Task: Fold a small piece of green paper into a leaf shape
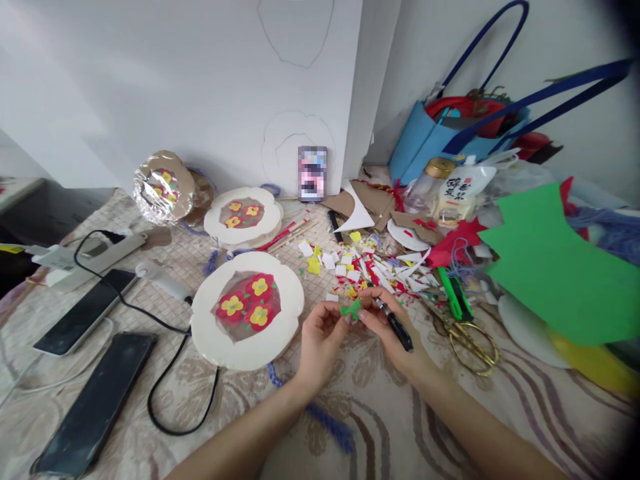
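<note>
Between my two hands is a small green paper piece (pixel 351 309), pinched by the fingertips of both. My left hand (pixel 320 340) grips its left side with thumb and fingers. On the other side, my right hand (pixel 393 330) holds the paper's right edge and also has a black pen (pixel 397 327) tucked across its fingers. Left of my hands lies a white scalloped paper frame (pixel 203 333) with red and yellow paper flowers (pixel 260 313) in its middle. Gold-handled scissors (pixel 473 347) and a green utility knife (pixel 456 293) rest right of my right hand.
Paper scraps (pixel 355 267) are scattered beyond my hands. A large green sheet (pixel 560 260) lies at the right, below a blue bag (pixel 410 143). Two dark phones (pixel 95 407), a glue gun (pixel 163 281) and a power strip (pixel 100 260) occupy the left. A propped phone (pixel 312 175) stands behind.
</note>
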Available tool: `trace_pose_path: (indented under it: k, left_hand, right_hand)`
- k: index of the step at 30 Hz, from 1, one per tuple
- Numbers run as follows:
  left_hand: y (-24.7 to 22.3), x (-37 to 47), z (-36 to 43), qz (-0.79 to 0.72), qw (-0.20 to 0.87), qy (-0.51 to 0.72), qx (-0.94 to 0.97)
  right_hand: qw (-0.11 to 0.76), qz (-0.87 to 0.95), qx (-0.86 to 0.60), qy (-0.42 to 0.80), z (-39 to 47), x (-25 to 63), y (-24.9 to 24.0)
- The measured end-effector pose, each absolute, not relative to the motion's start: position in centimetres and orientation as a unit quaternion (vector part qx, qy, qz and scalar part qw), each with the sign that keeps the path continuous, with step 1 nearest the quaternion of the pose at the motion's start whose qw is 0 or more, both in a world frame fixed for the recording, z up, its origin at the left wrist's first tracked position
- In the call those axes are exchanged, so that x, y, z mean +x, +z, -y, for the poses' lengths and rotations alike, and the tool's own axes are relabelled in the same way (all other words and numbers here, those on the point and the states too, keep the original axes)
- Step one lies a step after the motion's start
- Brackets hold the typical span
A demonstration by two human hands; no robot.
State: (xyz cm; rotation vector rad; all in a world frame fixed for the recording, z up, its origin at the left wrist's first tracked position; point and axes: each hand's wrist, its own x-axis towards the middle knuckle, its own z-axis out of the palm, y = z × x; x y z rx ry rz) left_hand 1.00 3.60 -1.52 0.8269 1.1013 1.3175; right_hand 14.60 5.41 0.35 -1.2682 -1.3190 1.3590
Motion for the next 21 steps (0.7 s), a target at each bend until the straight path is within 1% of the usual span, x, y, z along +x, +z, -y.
trace_pose_path:
  k: [3,5,10,16,21]
  left_hand:
    - [-1.40,0.82,-3.41,-0.486,0.535,0.558,0.408]
    - [-1.37,0.73,-3.38,-0.494,0.524,0.552,0.421]
    - [-1.65,0.83,-3.55,-0.486,0.550,0.550,0.398]
    - [-1.69,1.13,-3.87,-0.469,0.610,0.549,0.326]
    - [-1.40,1.09,-3.95,-0.483,0.617,0.532,0.323]
  right_hand:
    - [0.420,0.533,-0.502,0.535,-5.34,14.65,0.29]
    - [0.419,0.537,-0.503,0.533,-5.35,14.64,0.20]
    - [0.418,0.534,-0.511,0.529,-5.49,14.48,-0.10]
    - [0.415,0.535,-0.518,0.523,-5.60,14.45,-0.26]
    - [0.417,0.537,-0.521,0.517,-5.65,14.47,-0.21]
